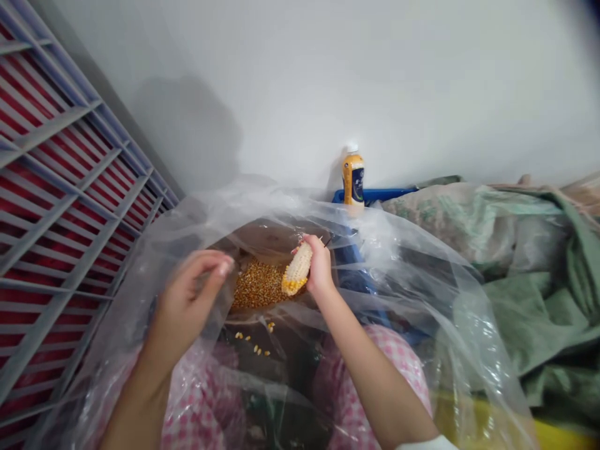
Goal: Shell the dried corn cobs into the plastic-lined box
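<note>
Bottle [353, 178] label illegibly small; right fingers [313, 245] partly behind cob [297, 269].

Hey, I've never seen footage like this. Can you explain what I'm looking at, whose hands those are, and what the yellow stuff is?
There is no machine here. This is one picture from a camera worn on a person's head, looking down at their own two bare hands. The right hand grips a corn cob that is mostly stripped, with yellow kernels left at its lower end. The left hand is raised beside it with its fingers curled. Its palm is hidden, so I cannot tell if it holds anything. Below lies a pile of loose kernels, with clear plastic sheeting spread around it. An orange bottle stands against the wall, and green sacks lie to the right.
</note>
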A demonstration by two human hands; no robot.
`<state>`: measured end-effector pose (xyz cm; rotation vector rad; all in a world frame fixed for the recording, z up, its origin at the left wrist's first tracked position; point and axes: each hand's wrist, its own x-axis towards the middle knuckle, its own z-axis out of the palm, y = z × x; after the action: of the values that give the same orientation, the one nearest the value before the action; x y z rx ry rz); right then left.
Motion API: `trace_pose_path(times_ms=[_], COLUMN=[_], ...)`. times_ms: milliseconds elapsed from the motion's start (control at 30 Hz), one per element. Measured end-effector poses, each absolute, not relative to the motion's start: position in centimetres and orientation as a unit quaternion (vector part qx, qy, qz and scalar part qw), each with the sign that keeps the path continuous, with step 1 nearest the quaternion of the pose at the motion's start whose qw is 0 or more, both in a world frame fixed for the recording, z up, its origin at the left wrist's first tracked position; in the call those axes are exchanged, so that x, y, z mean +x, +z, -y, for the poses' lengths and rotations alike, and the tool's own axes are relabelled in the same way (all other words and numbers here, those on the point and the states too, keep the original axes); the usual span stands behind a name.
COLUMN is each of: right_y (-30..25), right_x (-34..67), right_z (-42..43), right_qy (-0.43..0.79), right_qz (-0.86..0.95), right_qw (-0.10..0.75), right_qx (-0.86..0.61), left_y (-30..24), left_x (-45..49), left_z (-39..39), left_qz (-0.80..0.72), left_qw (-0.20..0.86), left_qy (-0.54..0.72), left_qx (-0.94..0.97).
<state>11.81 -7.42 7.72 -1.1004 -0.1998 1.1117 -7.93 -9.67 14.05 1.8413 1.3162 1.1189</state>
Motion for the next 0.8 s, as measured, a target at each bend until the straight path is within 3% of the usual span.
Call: trace_pose_path(times_ms=[100, 300, 467, 667, 800], right_y=[7.9, 7.9, 7.4, 6.6, 6.5], right_x=[11.7, 10.9, 10.1, 9.4, 9.7], right_z=[7.6, 8.0, 8.4, 8.6, 8.3], right_qy=[0.516, 0.489, 0.491, 0.486, 0.471], right_qz=[0.067, 0.119, 0.155, 0.149, 0.151], right_qw=[0.693, 0.694, 0.681, 0.680, 0.690], right_qx=[-0.499, -0.515, -0.521, -0.529, -0.528], left_y=[11.8, 8.9, 8.0, 7.2, 7.5], left_x=[-6.8, -4.5, -3.8, -3.4, -3.8], left_z=[9.4, 10.0, 10.2, 10.0, 9.3], left_qz=[-0.496, -0.476, -0.463, -0.450, -0.484], left_qw=[0.370, 0.458, 0.450, 0.366, 0.396], left_qy=[0.303, 0.275, 0.293, 0.293, 0.332], left_qx=[0.725, 0.699, 0.705, 0.761, 0.706])
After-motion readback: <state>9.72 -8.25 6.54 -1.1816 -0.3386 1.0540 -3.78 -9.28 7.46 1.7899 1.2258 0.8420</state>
